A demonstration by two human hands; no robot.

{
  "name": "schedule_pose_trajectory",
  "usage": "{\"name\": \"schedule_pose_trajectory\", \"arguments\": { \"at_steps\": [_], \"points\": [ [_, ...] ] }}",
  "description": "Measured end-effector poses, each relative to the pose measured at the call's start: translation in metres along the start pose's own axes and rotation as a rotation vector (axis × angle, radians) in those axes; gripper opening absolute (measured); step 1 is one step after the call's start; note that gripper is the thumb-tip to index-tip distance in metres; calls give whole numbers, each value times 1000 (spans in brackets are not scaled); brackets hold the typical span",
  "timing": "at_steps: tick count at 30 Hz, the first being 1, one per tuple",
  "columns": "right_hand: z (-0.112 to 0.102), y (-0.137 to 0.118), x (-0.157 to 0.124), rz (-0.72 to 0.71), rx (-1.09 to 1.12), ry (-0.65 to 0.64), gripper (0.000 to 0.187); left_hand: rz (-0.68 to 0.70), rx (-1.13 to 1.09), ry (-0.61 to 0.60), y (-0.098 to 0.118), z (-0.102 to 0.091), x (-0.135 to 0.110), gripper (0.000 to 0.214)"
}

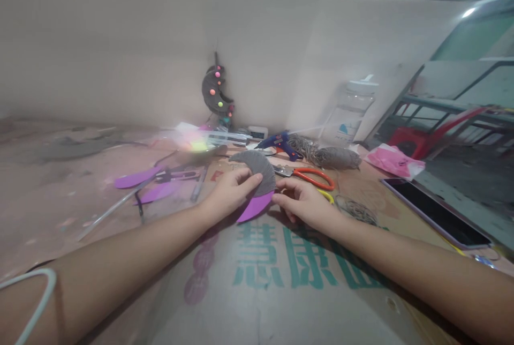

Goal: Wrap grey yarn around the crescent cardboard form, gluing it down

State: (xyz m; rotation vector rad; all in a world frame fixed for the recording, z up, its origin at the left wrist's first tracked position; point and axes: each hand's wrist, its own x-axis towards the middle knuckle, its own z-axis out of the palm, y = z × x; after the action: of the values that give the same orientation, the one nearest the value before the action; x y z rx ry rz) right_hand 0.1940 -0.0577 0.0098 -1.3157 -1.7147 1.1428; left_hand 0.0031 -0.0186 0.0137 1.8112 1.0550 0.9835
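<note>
A purple crescent cut-out, wound with grey-brown twine over its upper part, lies on the cardboard sheet. My left hand grips its left side, thumb on the wound part. My right hand pinches its right edge where twine meets bare purple. Both hands are closed on the crescent.
Orange scissors, a blue glue gun, twine rolls, loose twine and a water bottle lie behind the hands. Purple cut-outs lie left. A phone and a pink bag sit right. A finished moon leans in the corner.
</note>
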Motion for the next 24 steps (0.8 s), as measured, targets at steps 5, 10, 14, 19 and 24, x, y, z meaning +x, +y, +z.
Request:
{"name": "schedule_pose_trajectory", "arguments": {
  "at_steps": [5,10,14,19,24],
  "points": [
    [1,-3,-1,-17,26,-27,31,3,-31,-27,-2,2,-1,39],
    [2,-6,-3,-23,95,6,27,30,-11,-12,-3,3,0,38],
    [2,-6,-4,-3,101,6,24,23,-27,-45,-5,2,0,39],
    [3,-6,-4,14,115,5,28,3,3,-39,-7,0,1,39],
    [3,-8,-3,14,134,4,30,3,-22,-68,-6,-1,1,37]
  ]
}}
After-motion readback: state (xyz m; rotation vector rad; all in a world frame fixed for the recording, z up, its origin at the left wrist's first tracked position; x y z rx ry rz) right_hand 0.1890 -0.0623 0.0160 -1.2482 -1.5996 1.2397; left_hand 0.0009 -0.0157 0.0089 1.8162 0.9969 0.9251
